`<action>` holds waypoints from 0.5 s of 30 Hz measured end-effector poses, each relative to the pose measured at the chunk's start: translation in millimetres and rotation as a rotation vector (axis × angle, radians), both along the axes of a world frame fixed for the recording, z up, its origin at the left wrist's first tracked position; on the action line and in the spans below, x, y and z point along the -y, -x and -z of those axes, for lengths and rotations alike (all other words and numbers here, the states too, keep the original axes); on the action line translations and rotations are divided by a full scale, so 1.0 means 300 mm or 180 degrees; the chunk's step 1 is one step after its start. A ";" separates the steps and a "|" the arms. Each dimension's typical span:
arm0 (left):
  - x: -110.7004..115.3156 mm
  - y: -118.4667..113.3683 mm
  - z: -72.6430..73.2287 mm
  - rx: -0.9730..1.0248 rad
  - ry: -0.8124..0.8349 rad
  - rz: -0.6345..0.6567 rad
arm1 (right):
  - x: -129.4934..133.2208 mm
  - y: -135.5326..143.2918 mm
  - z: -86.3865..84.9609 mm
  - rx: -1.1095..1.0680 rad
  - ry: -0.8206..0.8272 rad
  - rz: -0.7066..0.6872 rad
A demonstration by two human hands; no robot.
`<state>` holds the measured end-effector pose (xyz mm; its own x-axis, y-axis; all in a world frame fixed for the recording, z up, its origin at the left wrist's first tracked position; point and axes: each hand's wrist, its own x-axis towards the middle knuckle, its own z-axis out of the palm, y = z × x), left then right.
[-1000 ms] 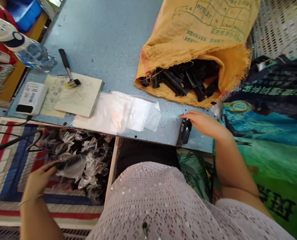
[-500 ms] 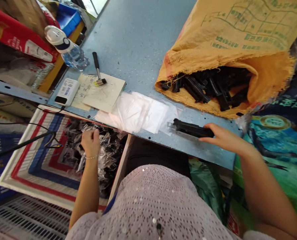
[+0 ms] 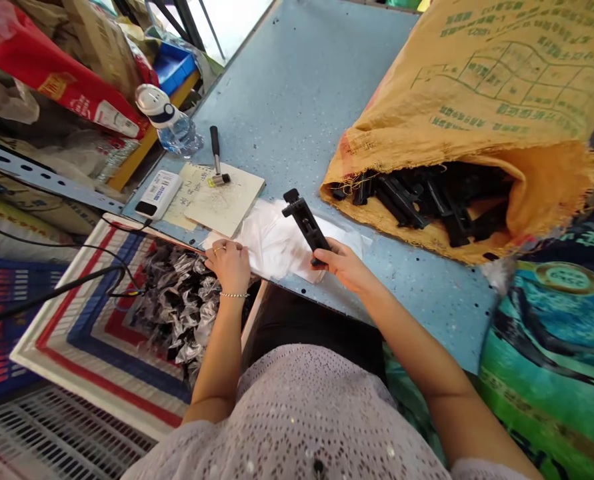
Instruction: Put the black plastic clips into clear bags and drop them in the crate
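My right hand (image 3: 344,265) grips one end of a black plastic part (image 3: 307,223), long and narrow with a crosspiece at its far end. The part is held tilted above a stack of thin, clear-white plastic bags (image 3: 269,233) near the table's front edge. At the left end of that stack, my left hand (image 3: 231,267) has its fingers bent onto the edge of a plastic bag; the fingertips are partly hidden. More black parts (image 3: 401,200) lie in the mouth of a yellow woven sack (image 3: 477,113) to the right.
On the blue table (image 3: 297,87) are a hammer-like tool (image 3: 217,150), a paper pad (image 3: 227,203), a white device (image 3: 159,195) and a water bottle (image 3: 171,127). Below left, a basket (image 3: 97,340) holds several bagged dark pieces (image 3: 181,300). A green sack (image 3: 541,347) stands at right.
My right hand has carried the black part leftward and up over the bags, turning it more upright. My left hand has moved from above the basket to the bags, which look more ruffled.
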<state>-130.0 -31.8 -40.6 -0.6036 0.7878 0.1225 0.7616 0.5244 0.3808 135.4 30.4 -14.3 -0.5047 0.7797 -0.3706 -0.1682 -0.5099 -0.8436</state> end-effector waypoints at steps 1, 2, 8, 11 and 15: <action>0.002 -0.007 0.000 0.0174 -0.0047 0.0069 | -0.007 0.013 0.002 -0.0066 0.0054 0.0023; -0.001 -0.016 0.000 0.0432 -0.0166 0.0157 | -0.013 0.025 0.003 -0.0140 0.0117 0.0046; -0.087 -0.147 -0.004 0.2090 -0.1083 0.0757 | -0.044 0.089 0.004 -0.0588 0.0637 -0.0033; -0.123 -0.199 0.003 0.2228 -0.1166 0.0780 | -0.059 0.129 0.019 -0.0713 0.0917 -0.0211; -0.123 -0.156 0.018 0.2920 -0.1346 0.0876 | -0.089 0.179 0.049 -0.0837 0.1147 -0.0161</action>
